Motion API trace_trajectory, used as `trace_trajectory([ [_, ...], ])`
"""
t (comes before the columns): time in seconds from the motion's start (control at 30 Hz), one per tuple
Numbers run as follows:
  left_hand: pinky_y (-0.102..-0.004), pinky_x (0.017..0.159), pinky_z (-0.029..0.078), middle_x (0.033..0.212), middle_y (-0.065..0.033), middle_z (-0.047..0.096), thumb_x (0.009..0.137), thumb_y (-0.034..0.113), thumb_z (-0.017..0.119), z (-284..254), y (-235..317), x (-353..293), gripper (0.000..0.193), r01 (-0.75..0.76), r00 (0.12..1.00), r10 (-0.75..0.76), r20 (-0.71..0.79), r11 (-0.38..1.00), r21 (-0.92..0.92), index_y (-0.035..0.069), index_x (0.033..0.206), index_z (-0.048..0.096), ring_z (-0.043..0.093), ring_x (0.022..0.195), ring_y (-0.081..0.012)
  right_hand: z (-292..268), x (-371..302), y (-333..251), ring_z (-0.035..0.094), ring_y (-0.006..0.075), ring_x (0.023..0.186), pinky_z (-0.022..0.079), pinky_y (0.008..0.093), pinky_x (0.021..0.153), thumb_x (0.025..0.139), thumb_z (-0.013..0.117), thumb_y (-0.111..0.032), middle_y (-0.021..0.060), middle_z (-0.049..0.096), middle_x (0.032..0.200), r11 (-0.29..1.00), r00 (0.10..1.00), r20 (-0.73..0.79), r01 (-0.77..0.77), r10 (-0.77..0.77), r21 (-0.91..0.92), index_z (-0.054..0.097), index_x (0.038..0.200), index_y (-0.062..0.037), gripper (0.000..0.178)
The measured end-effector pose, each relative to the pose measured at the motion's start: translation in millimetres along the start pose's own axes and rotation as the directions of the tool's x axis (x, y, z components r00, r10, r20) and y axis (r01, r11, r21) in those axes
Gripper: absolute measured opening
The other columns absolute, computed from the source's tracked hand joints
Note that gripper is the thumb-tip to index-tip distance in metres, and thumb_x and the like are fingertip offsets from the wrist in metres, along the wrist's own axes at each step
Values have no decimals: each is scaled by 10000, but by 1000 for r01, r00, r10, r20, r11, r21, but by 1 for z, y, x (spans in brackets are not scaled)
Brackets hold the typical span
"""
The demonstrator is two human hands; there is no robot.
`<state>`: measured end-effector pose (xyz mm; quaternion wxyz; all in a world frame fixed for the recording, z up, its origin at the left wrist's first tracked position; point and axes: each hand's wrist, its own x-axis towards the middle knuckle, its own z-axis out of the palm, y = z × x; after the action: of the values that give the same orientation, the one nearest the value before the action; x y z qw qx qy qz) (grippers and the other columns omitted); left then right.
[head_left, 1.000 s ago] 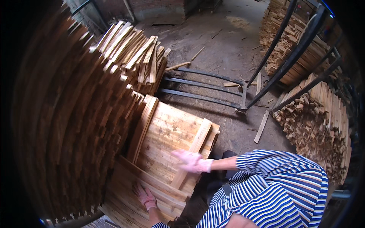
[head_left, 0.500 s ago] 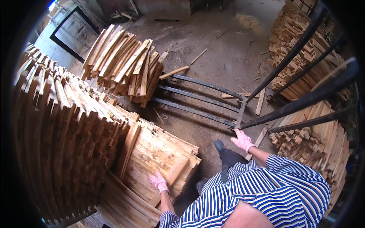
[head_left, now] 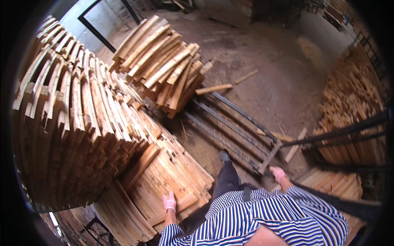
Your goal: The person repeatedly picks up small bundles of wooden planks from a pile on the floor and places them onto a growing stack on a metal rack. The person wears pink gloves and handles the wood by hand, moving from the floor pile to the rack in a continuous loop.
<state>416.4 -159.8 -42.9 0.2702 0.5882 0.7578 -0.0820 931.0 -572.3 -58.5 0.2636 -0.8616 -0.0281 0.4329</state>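
Observation:
My left hand (head_left: 169,201), in a pink-and-white glove, lies with its fingers apart on a stack of flat wooden boards (head_left: 160,178). Beside its wrist, a short wooden strip (head_left: 174,209) lies crosswise on the stack's near end. My right hand (head_left: 279,174), gloved alike, reaches out beside the corner of a dark metal rack (head_left: 269,158). Its fingers look stretched out, and an upright bar (head_left: 336,199) of the rack runs behind the wrist. Whether the fingers touch the bar, I cannot make out.
A tall pile of wooden slats (head_left: 78,135) rises on the left. A loose heap of slats (head_left: 160,61) sits at the rack's far end. More stacked wood (head_left: 353,98) stands on the right. Scrap pieces (head_left: 295,145) lie on the dirty floor (head_left: 266,53) around the rack.
The view has turned, so the piles and rack appear shifted. My right hand has moved from the rack's corner to beside its upright bar. My left hand stays on the boards.

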Motion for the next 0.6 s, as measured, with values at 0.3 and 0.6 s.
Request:
trace_trajectory([
  [0.3,-535,1197,188,1602,-218,273,918,648,472,-1,181,13,870,88,964,-3,-264,946,311,25,1512,348,228,1483,-404,-51,81,13,623,254,945,543,435,729,921,635,-363,98,643,1032,885,956,-149,-165,252,436,622,1248,-88,428],
  [0.6,-488,1106,340,1388,-187,493,815,400,705,31,451,82,692,-726,650,760,-8,625,287,52,1371,486,393,1341,-400,-46,116,-110,634,248,1060,525,382,874,928,651,-354,136,650,1244,740,933,140,-349,332,575,549,1382,-37,563],
])
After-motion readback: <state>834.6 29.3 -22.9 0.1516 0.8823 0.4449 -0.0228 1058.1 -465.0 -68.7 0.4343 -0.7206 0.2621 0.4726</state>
